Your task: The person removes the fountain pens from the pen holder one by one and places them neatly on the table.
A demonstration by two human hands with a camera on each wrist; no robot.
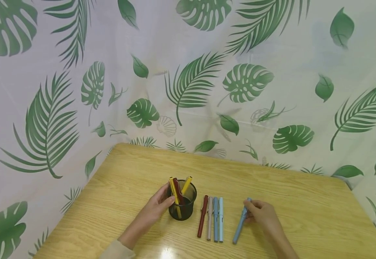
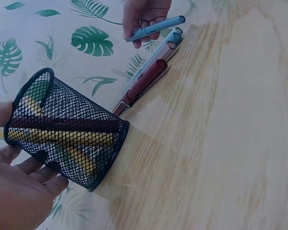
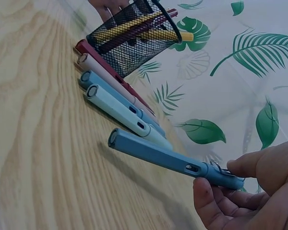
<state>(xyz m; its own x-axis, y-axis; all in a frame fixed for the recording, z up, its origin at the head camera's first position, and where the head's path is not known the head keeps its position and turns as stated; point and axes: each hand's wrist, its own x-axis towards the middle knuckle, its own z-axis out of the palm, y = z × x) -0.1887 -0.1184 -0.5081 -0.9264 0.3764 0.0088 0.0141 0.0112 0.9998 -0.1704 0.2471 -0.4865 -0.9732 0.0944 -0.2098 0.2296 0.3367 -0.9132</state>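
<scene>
We see the left hand [image 2: 20,191] gripping a black mesh pen cup [image 2: 84,98], thumb on one side, fingers on the other. Through the mesh we make out yellow pens [image 2: 77,136] and a dark red pen [image 2: 67,123]. Near the cup, on the wood-grain table [image 2: 221,134], we find a maroon pen [image 2: 146,78], a pink pen [image 2: 161,53] and light blue pens [image 2: 175,36] side by side. Beyond, the right hand [image 2: 145,17] pinches a blue pen [image 2: 157,28].

The cup [image 2: 77,108] is made of metal-looking mesh; the pens [image 1: 215,220] are finished in smooth, plastic-looking material. Glossy wood grain is shown by the counter [image 1: 304,201].
</scene>
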